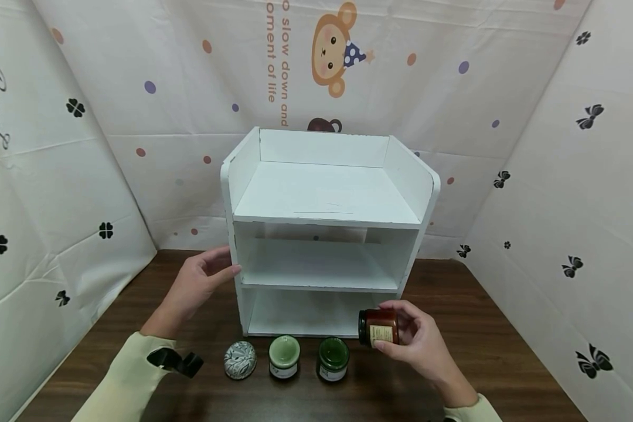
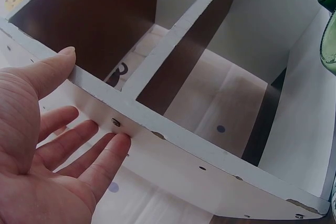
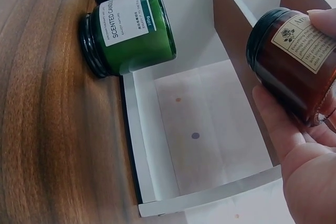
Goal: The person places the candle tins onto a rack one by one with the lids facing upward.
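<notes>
In the head view, the right hand (image 1: 422, 340) holds an amber glass candle jar (image 1: 382, 326) on its side, thumb and fingers closed around its base end, its black lid (image 1: 362, 328) pointing left. The jar is in front of the lower right corner of a white three-tier shelf unit (image 1: 327, 190), which stands on the worktop (image 1: 490, 334). Near it are a dark green candle jar (image 1: 333, 355), a pale green candle jar (image 1: 283, 353) and a grey-and-white patterned round object (image 1: 240, 360). The left hand (image 1: 196, 284) is at the unit's left side.

In the left wrist view, that hand's fingers are spread loosely, grasping nothing, the thumb by the panel's front edge; an uneven push there could shift the unit.

In the right wrist view, the lid end projects beyond the fingers. A loosened hold could drop the glass; swinging too close could knock the lid against a shelf edge.
</notes>
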A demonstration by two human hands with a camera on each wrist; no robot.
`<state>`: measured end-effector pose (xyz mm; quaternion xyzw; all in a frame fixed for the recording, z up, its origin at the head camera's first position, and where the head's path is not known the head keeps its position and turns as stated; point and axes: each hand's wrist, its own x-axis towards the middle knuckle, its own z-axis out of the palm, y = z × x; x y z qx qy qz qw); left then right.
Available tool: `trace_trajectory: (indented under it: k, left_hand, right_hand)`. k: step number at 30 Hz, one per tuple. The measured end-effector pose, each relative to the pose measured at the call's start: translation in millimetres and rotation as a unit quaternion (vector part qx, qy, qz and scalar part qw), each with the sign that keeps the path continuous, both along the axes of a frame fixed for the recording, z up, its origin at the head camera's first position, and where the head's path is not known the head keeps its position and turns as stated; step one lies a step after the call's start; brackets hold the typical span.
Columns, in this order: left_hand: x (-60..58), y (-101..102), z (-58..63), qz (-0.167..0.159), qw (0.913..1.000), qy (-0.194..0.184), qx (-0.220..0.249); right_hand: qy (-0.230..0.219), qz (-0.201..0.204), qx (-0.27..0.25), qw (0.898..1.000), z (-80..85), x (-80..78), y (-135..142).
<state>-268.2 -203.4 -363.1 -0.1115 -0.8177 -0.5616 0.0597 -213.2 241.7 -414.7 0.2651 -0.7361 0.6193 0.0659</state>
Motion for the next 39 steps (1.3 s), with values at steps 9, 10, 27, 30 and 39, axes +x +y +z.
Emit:
trace_trajectory:
  k: [9, 10, 27, 30, 39]
  left_hand:
    - [0.8, 0.5, 0.8, 0.002, 1.0, -0.004, -0.002]
    - [0.9, 0.4, 0.8, 0.002, 1.0, -0.005, -0.002]
    - [0.3, -0.4, -0.6, -0.001, 1.0, -0.006, -0.001]
    - [-0.4, 0.0, -0.9, -0.001, 1.0, -0.004, 0.0]
    - [-0.6, 1.0, -1.6, 0.001, 1.0, 0.003, 0.005]
  right_hand:
    - [-0.004, -0.004, -0.003, 1.0, -0.5, -0.2, -0.4]
    - [-0.005, -0.004, -0.003, 1.0, -0.5, -0.2, -0.3]
    - [-0.011, 0.005, 0.015, 1.0, 2.8, 2.2, -3.0]
    - [-0.003, 0.013, 0.009, 1.0, 4.4, 2.0, -3.9]
    - [-0.009, 0.009, 0.012, 1.0, 9.2, 2.8, -5.2]
